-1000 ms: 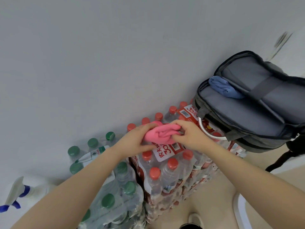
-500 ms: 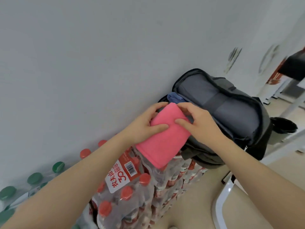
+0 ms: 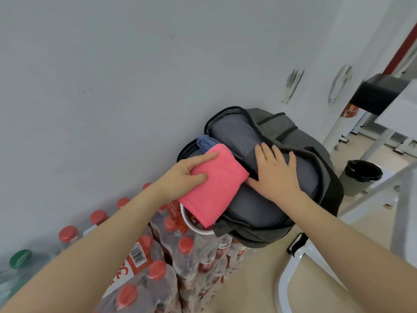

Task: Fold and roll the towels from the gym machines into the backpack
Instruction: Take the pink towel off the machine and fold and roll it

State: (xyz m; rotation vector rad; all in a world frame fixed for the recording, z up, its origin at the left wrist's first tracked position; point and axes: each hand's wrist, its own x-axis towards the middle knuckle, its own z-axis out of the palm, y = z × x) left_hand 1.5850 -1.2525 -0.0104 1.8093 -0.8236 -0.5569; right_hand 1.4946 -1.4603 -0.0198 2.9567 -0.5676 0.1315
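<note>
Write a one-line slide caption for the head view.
Left hand slides a folded pink towel into the open grey backpack beside a blue towel, right hand flat on the backpack.

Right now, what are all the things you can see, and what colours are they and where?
pink towel: one, pink, folded, at the backpack's opening, far end beside the blue towel
blue towel: one, blue, tucked inside the backpack at its far end
backpack: one, grey, unzipped, resting on the bottle packs by the wall
red-capped bottles: many, clear with red caps, shrink-wrapped packs, bottom centre
green-capped bottle: one seen, green cap, bottom left
bin: one, dark liner, floor at right
wall: one, pale grey, behind everything
left hand: one, holds the pink towel
right hand: one, flat on the backpack
</note>
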